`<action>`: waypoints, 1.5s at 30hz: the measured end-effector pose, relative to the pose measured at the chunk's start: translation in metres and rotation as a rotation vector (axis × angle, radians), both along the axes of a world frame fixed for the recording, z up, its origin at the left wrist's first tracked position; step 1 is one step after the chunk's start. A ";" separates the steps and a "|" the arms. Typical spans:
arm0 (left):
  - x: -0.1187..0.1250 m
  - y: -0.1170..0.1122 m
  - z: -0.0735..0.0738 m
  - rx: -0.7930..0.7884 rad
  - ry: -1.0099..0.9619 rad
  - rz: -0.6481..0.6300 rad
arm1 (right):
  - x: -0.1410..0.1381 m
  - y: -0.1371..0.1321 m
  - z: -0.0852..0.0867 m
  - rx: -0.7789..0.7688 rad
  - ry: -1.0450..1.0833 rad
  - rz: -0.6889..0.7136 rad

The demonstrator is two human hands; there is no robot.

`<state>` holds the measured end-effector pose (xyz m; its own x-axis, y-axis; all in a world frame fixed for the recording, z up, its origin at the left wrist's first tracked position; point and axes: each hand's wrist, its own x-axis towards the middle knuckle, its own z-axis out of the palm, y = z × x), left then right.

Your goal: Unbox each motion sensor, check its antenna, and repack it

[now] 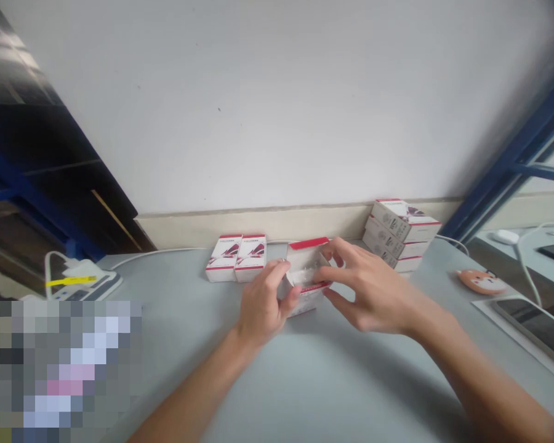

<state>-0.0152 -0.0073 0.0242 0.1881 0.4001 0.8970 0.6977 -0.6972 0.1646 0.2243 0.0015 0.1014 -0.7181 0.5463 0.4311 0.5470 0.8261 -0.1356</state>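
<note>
Left hand [264,301] is holding an open carton [305,303] by its left side, with the thumb near the front and the fingers bending at the left rim. Right hand [378,286] is curling over the carton's right side, one finger poking into the top and the thumb staying near the front right corner. It is hard to tell if those fingers are pinching anything. Something whitish [305,276] is showing inside, and a red-edged flap [309,244] is standing up at the back.

That carton is sitting near the middle of the worktop's [240,387] far edge. To its left, two closed cartons [224,253] are lying side by side. To its right, a stack of three cartons [399,237] is standing by the far edge. An orange-and-white animal-face case [482,282] and a phone [535,327] are lying near the right edge. A power strip [99,284] is resting by the far left corner.
</note>
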 end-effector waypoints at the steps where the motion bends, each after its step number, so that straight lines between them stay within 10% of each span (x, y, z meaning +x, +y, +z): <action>1: -0.001 0.001 -0.003 0.007 -0.015 -0.018 | 0.001 0.000 0.000 -0.029 -0.001 0.000; 6: -0.006 0.009 -0.006 0.007 -0.137 -0.060 | 0.001 0.006 -0.005 -0.147 0.064 0.019; 15: -0.011 0.012 0.009 -0.036 -0.008 -0.008 | -0.004 0.023 -0.028 0.131 -0.018 -0.112; 31: -0.020 0.011 0.021 0.125 0.207 0.028 | -0.006 0.019 -0.022 -0.323 0.295 -0.006; 45: -0.025 0.013 0.022 0.213 0.313 0.096 | -0.009 0.015 -0.022 -0.379 0.278 0.039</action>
